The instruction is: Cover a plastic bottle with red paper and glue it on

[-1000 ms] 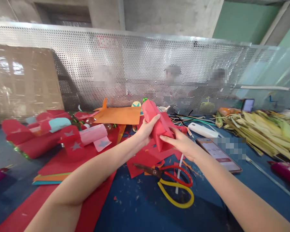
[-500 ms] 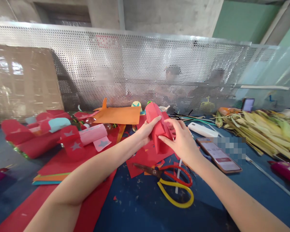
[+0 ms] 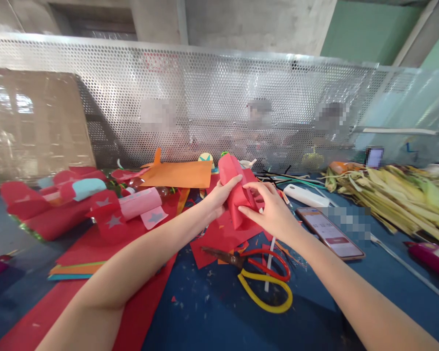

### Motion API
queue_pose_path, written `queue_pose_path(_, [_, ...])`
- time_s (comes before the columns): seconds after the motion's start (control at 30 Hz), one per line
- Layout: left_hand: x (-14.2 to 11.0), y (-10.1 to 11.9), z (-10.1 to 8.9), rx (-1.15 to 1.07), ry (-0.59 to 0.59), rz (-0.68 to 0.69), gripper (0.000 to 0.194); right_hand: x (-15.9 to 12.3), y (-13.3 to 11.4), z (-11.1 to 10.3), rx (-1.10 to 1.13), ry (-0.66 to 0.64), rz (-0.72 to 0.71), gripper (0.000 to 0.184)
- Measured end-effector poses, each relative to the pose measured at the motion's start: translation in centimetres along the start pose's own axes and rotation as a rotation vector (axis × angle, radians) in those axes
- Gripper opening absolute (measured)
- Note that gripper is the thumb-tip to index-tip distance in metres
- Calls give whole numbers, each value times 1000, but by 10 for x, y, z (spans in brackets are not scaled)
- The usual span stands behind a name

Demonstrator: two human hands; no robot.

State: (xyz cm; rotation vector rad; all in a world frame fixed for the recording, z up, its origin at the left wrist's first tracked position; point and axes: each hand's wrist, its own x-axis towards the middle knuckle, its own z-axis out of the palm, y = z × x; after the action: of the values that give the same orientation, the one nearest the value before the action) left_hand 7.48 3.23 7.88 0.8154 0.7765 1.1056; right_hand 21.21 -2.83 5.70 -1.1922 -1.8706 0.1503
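Note:
A folded piece of red paper is held up over the table in front of me. My left hand grips its left side, the thumb lying along the front. On the other side my right hand pinches its right edge and lower flap between thumb and fingers. Some fingertips of both hands are hidden behind the paper. Below the hands lie scissors with one red and one yellow handle, on the table among red sheets and paper scraps.
Star-marked red paper pieces and an orange sheet lie to the left. At right are a phone, a white tool and dried corn husks. A perforated metal screen stands behind, with blurred people beyond.
My right hand's fingers have closed in on the red paper's right side, and its lower flap has shifted slightly. The left hand keeps its grip.

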Motion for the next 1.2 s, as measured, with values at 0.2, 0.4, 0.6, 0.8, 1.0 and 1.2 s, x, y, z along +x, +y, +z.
queue_pose_path(0.2, [9,7,-9,15,4,-42,26,0,0,-12,41,-282,-38,73])
queue_pose_path(0.4, [13,9,-13,32,-1,-73,32,-2,4,-3,-111,-183,-129,58])
queue_pose_path(0.6, [13,13,-14,29,-51,-109,27,-2,5,0,-69,-124,-82,56])
queue_pose_path(0.8, [15,16,-16,27,-78,-146,23,-1,7,0,-19,-99,-56,51])
queue_pose_path(1.0, [17,15,-16,23,-85,-127,25,-2,9,3,-33,-85,-108,48])
queue_pose_path(1.2, [17,12,-16,34,-113,-114,27,-3,5,3,-29,-84,-28,46])
